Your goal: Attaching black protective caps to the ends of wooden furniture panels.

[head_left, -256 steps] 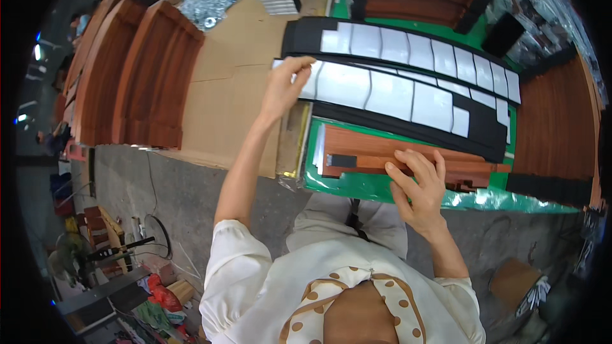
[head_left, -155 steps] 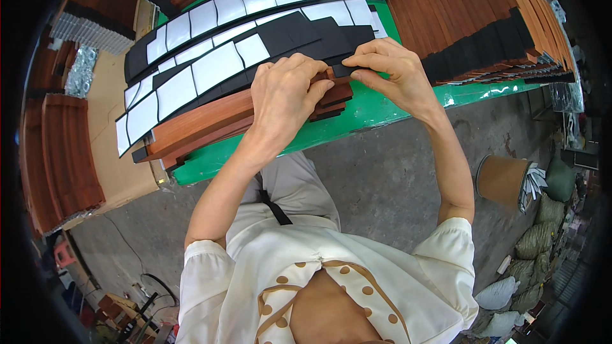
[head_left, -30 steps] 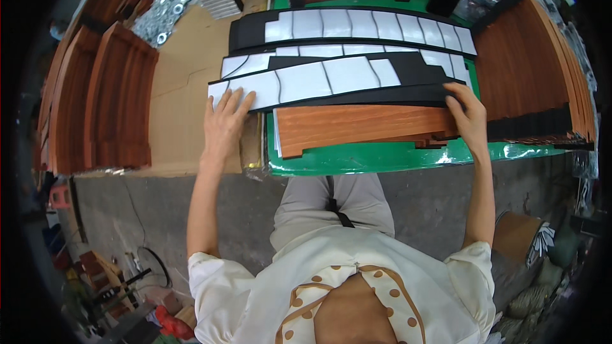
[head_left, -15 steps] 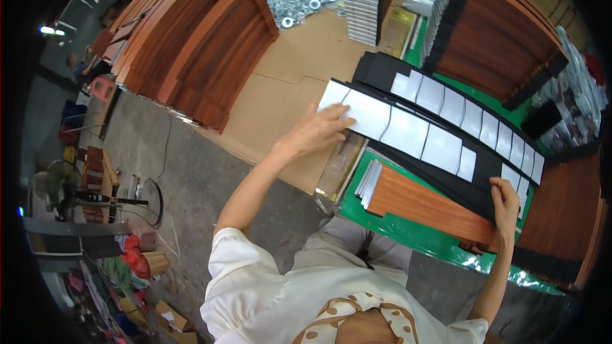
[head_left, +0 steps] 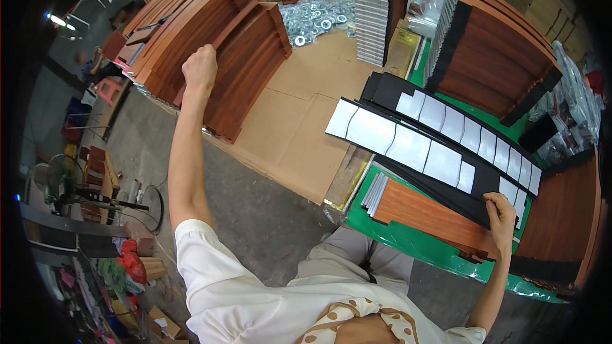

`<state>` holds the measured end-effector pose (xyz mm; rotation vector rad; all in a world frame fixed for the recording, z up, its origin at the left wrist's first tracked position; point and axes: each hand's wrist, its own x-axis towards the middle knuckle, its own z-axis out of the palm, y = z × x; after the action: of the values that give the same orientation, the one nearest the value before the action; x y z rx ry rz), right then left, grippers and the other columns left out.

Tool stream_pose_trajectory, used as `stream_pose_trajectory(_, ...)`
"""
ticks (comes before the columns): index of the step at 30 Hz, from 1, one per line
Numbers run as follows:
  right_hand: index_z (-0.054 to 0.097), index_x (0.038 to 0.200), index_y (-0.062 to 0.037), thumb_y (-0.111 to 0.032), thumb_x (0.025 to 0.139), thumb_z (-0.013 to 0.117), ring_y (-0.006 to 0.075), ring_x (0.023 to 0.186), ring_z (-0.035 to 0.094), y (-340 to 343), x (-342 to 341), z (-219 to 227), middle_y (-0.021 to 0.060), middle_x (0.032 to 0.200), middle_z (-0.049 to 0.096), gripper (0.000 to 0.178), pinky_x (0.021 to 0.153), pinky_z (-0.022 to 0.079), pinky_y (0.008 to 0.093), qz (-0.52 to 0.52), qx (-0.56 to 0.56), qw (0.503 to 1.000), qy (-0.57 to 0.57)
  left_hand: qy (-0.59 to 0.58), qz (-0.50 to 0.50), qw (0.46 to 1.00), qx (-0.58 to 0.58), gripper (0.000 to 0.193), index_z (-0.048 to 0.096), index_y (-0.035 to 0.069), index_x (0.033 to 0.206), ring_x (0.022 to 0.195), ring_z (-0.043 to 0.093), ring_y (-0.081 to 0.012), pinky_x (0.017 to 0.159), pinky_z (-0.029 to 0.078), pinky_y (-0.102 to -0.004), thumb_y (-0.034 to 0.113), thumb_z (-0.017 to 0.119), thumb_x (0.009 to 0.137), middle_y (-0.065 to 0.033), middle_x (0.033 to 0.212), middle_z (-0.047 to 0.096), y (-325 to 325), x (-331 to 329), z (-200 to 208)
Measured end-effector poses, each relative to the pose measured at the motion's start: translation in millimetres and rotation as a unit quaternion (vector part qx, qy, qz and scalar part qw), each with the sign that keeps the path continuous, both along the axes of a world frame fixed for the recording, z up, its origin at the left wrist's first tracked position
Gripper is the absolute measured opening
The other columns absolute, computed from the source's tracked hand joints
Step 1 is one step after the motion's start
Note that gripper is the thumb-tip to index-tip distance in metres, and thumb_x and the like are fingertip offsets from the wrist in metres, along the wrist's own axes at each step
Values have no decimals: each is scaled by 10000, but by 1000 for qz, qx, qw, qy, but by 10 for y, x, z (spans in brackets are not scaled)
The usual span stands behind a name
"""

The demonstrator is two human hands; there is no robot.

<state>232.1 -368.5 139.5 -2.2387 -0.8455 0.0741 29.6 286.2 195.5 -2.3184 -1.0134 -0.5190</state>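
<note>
My left hand [head_left: 199, 67] is closed in a fist at the upper edge of a brown wood-grain panel [head_left: 245, 70], the front one of a standing row; its fingertips are hidden. Over on the right, my right hand [head_left: 501, 213] has curled fingers pinching the near right end of a black strip [head_left: 479, 181]. White rectangular pads lie in a row along the upper strip [head_left: 370, 129], which rests tilted across other black pieces. Beyond it lies a second curved black strip with white pads [head_left: 472, 121].
Loose metal washers [head_left: 312, 19] lie on the brown cardboard [head_left: 299, 127]. A tall stack of panels [head_left: 370, 19] stands behind, with more brown panels [head_left: 494, 57] at the right. Orange-brown boards [head_left: 427, 213] lie on the green table cover [head_left: 408, 251]. A fan [head_left: 60, 178] stands at the left.
My left hand has left the white-padded strip and moved up and left to the brown panels. My right hand stays at the strip's end. The view has shifted slightly.
</note>
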Motion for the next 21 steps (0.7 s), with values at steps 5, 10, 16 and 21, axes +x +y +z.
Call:
stream_pose_trajectory(5,613,914,36,39,832,539,169,765,584,-18,-187,133,97,857,623,110,685,444,261,-10,4,1000,-27,-145,-92,985,-28,248,590,25,871,815,635,-346,692,508,-458,244,485,920,-180,860,637,-767,144,228)
stream_pose_trajectory(10,628,904,21,62,794,562,227,786,621,372,-398,267,121,874,625,134,696,475,279,77,74,992,-68,-388,-268,758,-451,312,602,-43,1054,779,600,-159,748,483,-308,231,520,929,-74,878,649,-1556,187,-38)
stream_pose_trajectory(16,556,1151,15,-36,853,560,232,965,600,1058,-867,412,154,1089,588,302,801,485,305,54,223,973,35,-331,-264,549,-721,305,566,-1,1107,893,560,-105,785,467,-279,253,505,948,-44,969,616,-3226,229,-200)
stream_pose_trajectory(21,306,1374,34,-219,918,561,210,1203,423,1069,-967,255,147,1233,439,580,914,453,342,61,348,918,178,-284,-443,617,-586,286,531,-48,1141,955,578,-227,834,455,-320,118,530,909,-166,1077,585,-4252,249,-371)
